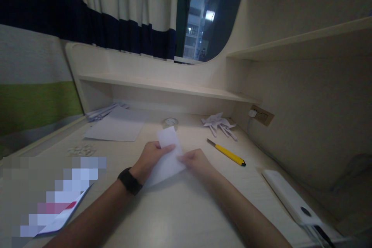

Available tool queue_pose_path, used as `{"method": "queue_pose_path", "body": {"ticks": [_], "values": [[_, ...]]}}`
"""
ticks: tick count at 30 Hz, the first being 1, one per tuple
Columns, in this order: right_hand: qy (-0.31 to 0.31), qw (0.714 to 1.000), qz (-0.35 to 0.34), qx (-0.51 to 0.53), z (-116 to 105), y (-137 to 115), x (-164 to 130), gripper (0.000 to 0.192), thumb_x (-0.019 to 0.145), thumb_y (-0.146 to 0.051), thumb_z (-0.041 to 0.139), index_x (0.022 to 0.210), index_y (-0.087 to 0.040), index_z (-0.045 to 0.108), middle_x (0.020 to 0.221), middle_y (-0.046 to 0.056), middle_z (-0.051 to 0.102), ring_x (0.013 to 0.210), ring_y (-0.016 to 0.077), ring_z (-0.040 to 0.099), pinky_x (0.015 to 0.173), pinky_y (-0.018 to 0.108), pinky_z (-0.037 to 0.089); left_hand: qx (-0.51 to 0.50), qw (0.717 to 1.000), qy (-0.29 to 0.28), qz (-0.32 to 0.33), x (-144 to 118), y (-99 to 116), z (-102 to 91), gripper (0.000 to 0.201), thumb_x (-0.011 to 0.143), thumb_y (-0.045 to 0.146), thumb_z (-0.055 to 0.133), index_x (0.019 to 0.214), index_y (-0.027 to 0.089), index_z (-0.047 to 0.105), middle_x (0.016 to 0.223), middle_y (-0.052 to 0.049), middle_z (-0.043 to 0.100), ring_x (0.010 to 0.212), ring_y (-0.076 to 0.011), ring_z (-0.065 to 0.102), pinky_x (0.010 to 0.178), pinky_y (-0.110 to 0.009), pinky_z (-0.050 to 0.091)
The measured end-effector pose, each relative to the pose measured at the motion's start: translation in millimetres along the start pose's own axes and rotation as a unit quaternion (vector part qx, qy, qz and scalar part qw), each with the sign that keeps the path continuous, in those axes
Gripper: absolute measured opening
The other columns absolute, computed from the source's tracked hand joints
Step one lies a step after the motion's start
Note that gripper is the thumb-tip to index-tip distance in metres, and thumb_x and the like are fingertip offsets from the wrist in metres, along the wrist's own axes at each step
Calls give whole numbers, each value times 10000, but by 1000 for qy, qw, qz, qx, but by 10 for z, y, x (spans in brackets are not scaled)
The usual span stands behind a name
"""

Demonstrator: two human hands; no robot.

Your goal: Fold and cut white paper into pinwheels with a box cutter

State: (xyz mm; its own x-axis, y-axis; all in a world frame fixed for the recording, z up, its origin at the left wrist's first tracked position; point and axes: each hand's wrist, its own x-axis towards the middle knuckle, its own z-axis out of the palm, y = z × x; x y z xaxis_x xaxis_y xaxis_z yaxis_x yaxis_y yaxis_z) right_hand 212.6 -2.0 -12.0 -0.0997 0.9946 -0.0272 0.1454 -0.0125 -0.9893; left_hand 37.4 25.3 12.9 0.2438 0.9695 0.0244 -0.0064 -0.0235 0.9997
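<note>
The sheet of paper lies on the desk between 2 hands. The left hand pinches its near edge, the right hand presses its other side.

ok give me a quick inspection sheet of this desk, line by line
surface: pale wooden desk, dimly lit
job's things: white paper sheet, part folded, one end lifted off the desk
clutter: yellow utility knife; folded paper shapes; tape roll; flat white sheet; paper strips; white power strip
grippers: left hand with a black wristband and right hand both pinch the sheet
cables: a white plug in the wall socket, cord running down; more leads at the power strip's near end
surroundings: striped curtain, window, shelves
</note>
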Motion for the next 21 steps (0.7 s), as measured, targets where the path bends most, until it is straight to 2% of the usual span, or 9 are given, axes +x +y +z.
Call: {"method": "queue_pose_path", "body": {"ticks": [5,11,17,21], "values": [[12,1000,-4,25,25,-39,-5,459,546,-553,769,512,-110,656,473,46,612,411,107,525,446,231,415,10,998,53,13,12,62,-34,318,608,398,764,620,96,665,599,-72,668,502,-171,574,443,-242,401],[23,997,6,72,12,22,30,430,482,-495,821,524,-99,659,480,52,629,416,121,570,441,216,431,0,998,57,28,29,27,-20,308,633,399,750,610,104,667,574,-64,661,488,-167,566,413,-232,373],[-9,996,10,87,-18,19,14,400,446,-442,848,525,-99,657,511,64,653,468,137,610,497,231,472,-2,998,52,31,19,52,-26,299,646,389,751,621,103,666,589,-59,669,504,-165,581,440,-236,412],[-23,998,10,63,-40,17,11,401,499,-463,823,578,-94,687,559,77,673,505,135,618,538,243,480,-7,997,62,36,29,58,-50,304,649,391,752,609,106,655,578,-61,667,494,-169,584,425,-236,407]]}}
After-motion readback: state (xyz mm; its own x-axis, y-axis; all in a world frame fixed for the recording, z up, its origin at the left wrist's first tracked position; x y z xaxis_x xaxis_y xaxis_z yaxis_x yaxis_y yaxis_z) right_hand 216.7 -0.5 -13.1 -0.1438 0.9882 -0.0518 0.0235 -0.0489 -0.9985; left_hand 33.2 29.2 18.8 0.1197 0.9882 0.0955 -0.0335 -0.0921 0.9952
